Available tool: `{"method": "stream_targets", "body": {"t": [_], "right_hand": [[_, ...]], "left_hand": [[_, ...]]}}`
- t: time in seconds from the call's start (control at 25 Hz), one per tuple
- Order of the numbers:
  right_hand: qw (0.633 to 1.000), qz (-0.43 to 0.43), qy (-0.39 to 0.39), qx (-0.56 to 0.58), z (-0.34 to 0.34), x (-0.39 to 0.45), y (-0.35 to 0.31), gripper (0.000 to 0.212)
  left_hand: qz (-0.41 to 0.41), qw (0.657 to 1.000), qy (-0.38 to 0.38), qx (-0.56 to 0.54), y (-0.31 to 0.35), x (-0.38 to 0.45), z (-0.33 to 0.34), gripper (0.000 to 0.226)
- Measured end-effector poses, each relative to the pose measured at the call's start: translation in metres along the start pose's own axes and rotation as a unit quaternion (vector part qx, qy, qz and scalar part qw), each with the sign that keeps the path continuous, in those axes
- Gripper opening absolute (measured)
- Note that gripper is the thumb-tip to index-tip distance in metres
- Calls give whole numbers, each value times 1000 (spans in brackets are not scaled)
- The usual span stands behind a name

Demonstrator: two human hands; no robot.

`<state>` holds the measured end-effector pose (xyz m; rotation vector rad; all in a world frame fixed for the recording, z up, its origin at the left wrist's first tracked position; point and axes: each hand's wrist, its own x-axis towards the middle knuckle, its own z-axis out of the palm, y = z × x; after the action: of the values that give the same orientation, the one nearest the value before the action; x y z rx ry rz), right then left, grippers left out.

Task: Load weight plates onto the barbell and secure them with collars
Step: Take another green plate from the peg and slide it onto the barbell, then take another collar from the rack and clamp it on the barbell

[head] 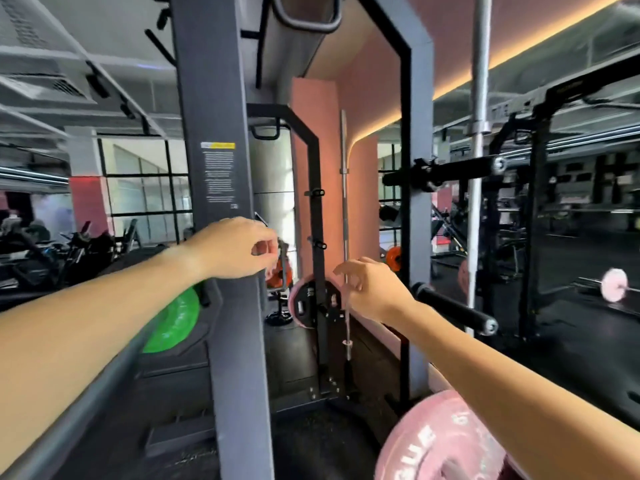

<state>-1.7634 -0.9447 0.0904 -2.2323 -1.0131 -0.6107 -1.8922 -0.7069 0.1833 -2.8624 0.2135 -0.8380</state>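
A pink weight plate (433,441) with white lettering fills the bottom right corner, under my right forearm; a grey sleeve shows at its centre. My left hand (239,249) hovers in front of the grey rack upright (214,168), fingers curled in with nothing visible in them. Further right and lower, my right hand (372,289) is held out with its fingers loosely apart and empty. Black collars (424,174) sit on a black horizontal peg at the right upright. A green plate (173,320) hangs on the rack's left side.
A second pink plate (304,299) hangs on the rear rack frame. A bare barbell (344,202) stands upright against the pink wall, and another steel bar (479,98) stands at the right. A black storage peg (457,310) juts out near my right wrist. Other racks stand far right.
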Motion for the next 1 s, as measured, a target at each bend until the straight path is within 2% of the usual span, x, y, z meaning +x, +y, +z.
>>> {"method": "stream_targets", "body": {"t": [0.16, 0.44, 0.76, 1.0], "right_hand": [[999, 24, -18, -24, -69, -37, 58, 40], [999, 47, -2, -24, -145, -76, 133, 43], [997, 67, 9, -28, -169, -75, 194, 47], [996, 75, 15, -38, -181, -44, 242, 48]], "left_hand": [[16, 998, -65, -19, 83, 39, 20, 7], [31, 996, -60, -63, 182, 93, 40, 4], [38, 994, -59, -78, 222, 142, 75, 9], [45, 995, -30, -86, 219, 198, 100, 4]]}}
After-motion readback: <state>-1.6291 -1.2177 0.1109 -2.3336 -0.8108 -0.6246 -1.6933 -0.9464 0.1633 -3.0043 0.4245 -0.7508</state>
